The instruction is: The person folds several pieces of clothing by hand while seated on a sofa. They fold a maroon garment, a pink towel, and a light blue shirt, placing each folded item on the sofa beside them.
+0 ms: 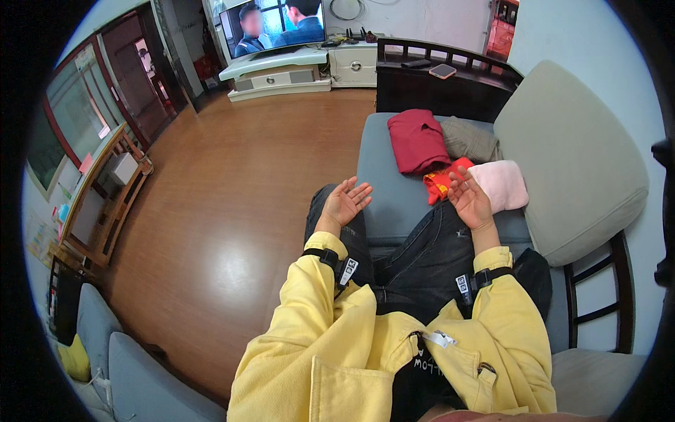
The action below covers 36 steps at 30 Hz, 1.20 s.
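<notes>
Palm up, my left hand is raised over my left thigh, its fingers apart and nothing in it. My right hand is also palm up with spread fingers, holding nothing, above my right knee. Just beyond the right hand, a red cloth with yellow print lies partly hidden on the grey-blue sofa seat. Beside that hand rests a folded pale pink cloth. Farther back are a folded dark red garment and a folded grey-brown garment.
A dark wooden armrest bears a phone and a remote. A large grey cushion leans at the right. Across the wooden floor stand a television on a white cabinet and a wooden shelf table.
</notes>
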Each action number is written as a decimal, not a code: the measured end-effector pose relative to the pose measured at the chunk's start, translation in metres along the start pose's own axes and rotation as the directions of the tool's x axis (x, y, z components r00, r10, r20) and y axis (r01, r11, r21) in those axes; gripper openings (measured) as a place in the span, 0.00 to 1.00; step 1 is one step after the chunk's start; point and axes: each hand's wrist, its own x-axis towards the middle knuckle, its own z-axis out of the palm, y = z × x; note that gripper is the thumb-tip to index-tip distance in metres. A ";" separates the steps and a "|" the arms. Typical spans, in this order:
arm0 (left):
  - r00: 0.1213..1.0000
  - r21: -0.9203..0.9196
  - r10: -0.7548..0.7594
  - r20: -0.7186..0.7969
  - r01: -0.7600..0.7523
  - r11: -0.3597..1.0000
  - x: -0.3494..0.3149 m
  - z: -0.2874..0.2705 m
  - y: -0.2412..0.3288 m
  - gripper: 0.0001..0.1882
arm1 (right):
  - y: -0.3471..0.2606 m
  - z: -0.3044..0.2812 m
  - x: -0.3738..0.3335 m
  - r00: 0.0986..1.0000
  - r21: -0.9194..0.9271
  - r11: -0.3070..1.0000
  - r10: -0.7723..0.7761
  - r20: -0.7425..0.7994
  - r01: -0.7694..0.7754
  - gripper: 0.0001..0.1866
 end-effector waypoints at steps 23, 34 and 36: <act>0.982 0.964 0.110 0.156 -0.127 -0.233 -0.014 -0.030 -0.052 0.17 | 0.004 0.008 0.004 1.000 -0.029 1.000 0.002 0.013 -0.002 0.22; 0.901 0.953 -0.331 -0.281 0.304 0.018 0.031 -0.021 -0.032 0.15 | -0.031 0.039 0.005 0.995 -0.241 0.969 0.024 -0.098 -0.048 0.20; 0.847 0.940 -0.419 -0.327 0.338 -0.050 0.047 -0.009 -0.026 0.16 | -0.055 0.040 0.007 0.993 -0.308 0.951 -0.021 -0.112 -0.014 0.20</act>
